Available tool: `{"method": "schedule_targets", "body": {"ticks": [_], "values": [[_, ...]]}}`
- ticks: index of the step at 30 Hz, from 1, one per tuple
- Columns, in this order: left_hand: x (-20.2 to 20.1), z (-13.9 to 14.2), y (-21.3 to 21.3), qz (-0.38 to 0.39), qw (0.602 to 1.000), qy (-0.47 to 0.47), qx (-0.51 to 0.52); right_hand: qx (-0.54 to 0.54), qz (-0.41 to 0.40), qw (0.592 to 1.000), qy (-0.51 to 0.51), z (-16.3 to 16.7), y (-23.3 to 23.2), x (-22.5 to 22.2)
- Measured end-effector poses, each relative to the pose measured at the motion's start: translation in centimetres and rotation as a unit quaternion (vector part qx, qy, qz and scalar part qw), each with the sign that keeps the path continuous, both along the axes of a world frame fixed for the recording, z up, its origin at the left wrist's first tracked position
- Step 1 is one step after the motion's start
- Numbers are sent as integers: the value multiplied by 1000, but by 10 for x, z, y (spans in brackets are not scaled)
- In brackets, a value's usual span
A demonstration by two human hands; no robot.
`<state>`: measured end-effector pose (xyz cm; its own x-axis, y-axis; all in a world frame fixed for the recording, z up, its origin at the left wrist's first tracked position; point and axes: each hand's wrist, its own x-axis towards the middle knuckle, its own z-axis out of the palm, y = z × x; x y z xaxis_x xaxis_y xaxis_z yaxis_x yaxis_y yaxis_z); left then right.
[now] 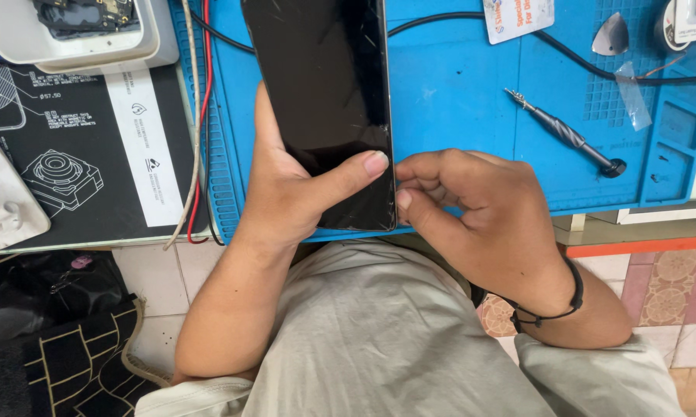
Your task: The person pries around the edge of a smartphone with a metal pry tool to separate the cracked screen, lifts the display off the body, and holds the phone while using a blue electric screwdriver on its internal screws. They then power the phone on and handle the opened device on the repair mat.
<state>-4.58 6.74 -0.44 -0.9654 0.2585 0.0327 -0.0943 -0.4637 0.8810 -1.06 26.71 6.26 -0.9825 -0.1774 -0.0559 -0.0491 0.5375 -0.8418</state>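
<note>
Black glass phone (328,85), screen dark and finely cracked, held over blue work mat (456,93), long axis running away from the body. Cradled from beneath and from the left by left hand (286,193): fingers hidden behind the back, thumb laid across the lower screen with its tip near the right edge. Pinched at the lower right edge by right hand (471,208): fingers curled narrow, thumb and fingertip pressed to the side frame just beside the left thumb tip. Any tool between those fingers too small to tell. Black cord bracelet (572,297) worn on the right wrist.

Screwdriver (568,135) lying diagonally on the mat, well right of the phone. Triangular grey pick (612,35) near the mat's upper right corner. Black cable (564,54) crossing the mat top. Red and white wires (201,116) running down the mat's left edge. Black printed pad (77,147) and white tray (77,35) further left.
</note>
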Motion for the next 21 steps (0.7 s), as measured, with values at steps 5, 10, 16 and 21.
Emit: {"method": "schedule_targets", "body": {"ticks": [5, 10, 16, 21], "values": [[1, -2, 0, -8, 1000, 8, -5, -81, 25, 996, 8, -5, 3, -6], [1, -5, -2, -41, 998, 42, -26, -240, 38, 970, -22, -14, 9, -11], [-2, -1, 0, -40, 997, 51, -38, -254, 64, 964, -36, -17, 11, -9], [-3, 8, 3, -61, 998, -27, -14, -257, 65, 963, -57, -8, 12, -13]]}}
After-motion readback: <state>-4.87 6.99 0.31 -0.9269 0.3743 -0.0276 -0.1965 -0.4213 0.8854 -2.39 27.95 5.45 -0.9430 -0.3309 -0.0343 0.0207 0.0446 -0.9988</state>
